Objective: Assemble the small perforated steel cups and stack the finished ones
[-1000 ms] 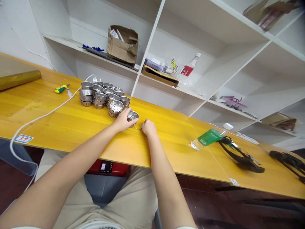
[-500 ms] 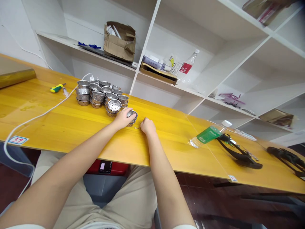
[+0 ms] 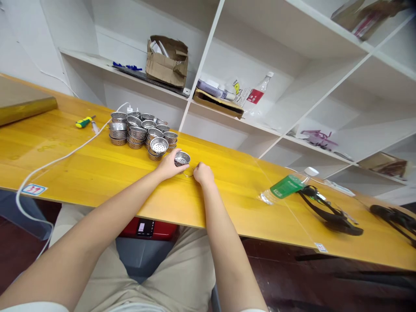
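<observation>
My left hand point(image 3: 169, 166) is closed around the left and near side of a small perforated metal cup point(image 3: 182, 157), its thumb across the front. This cup appears to sit on others, though my fingers hide the lower part. Just to the right, my right hand point(image 3: 203, 174) is closed in a pinch on a thin wire point(image 3: 187, 175) that runs along the table by the cup's base. Behind my left hand, several more such cups point(image 3: 137, 132) stand in close stacks, one tilted point(image 3: 159, 145) at the near end.
A white cable point(image 3: 69, 152) curves over the table point(image 3: 234, 195) on the left, past a green-and-yellow screwdriver point(image 3: 83, 122). To the right lie a green-labelled bottle point(image 3: 286, 186) and a black headset point(image 3: 328, 212). White shelves point(image 3: 247, 134) rise behind the table.
My left thumb has slid lower on the cup's front, so more of its inside shows. My right hand stays beside it with the wire. The whole view has shifted slightly.
</observation>
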Demonstrator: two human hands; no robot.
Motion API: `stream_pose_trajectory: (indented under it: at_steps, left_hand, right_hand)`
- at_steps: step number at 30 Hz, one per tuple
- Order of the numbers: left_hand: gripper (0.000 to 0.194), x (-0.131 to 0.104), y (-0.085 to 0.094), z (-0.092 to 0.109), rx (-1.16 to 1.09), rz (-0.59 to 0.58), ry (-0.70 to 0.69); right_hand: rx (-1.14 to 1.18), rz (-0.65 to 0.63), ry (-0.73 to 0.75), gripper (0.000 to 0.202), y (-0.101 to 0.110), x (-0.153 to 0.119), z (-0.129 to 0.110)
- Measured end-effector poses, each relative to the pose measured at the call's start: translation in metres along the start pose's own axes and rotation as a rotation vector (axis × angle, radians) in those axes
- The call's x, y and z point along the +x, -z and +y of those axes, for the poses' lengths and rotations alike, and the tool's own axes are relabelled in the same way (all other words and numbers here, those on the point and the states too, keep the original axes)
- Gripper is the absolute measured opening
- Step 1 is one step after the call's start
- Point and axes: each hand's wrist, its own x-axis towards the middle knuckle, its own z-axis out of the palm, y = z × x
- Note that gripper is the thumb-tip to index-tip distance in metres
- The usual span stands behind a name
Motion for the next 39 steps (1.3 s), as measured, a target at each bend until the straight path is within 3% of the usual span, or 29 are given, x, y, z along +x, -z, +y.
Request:
stream_pose_trajectory:
  at_steps: [11, 18, 23, 30, 33, 39]
  left_hand:
    - [0.077, 0.000, -0.001, 0.007, 0.036, 0.028, 0.050]
    - [0.080, -0.002, -0.002, 0.004, 0.010, 0.032, 0.040]
    - [0.085, -0.004, -0.002, 0.002, -0.010, 0.020, 0.017]
    - [0.085, -0.003, -0.003, -0.001, -0.015, 0.038, -0.032]
    - [0.086, -0.003, -0.003, -0.002, -0.016, 0.034, -0.030]
    - [0.084, -0.003, -0.003, -0.002, -0.021, 0.032, -0.012]
  right_hand:
    - [0.012, 0.018, 0.000, 0.032, -0.001, 0.001, -0.001]
    - [0.084, 0.124, 0.039, 0.033, -0.004, 0.005, 0.001]
    - [0.189, 0.149, 0.057, 0.032, -0.005, 0.011, 0.003]
    - [0.415, 0.022, 0.008, 0.033, -0.006, 0.019, 0.005]
    - [0.548, 0.062, -0.013, 0.037, -0.006, 0.022, 0.005]
    - [0.763, 0.118, -0.009, 0.028, -0.006, 0.024, 0.005]
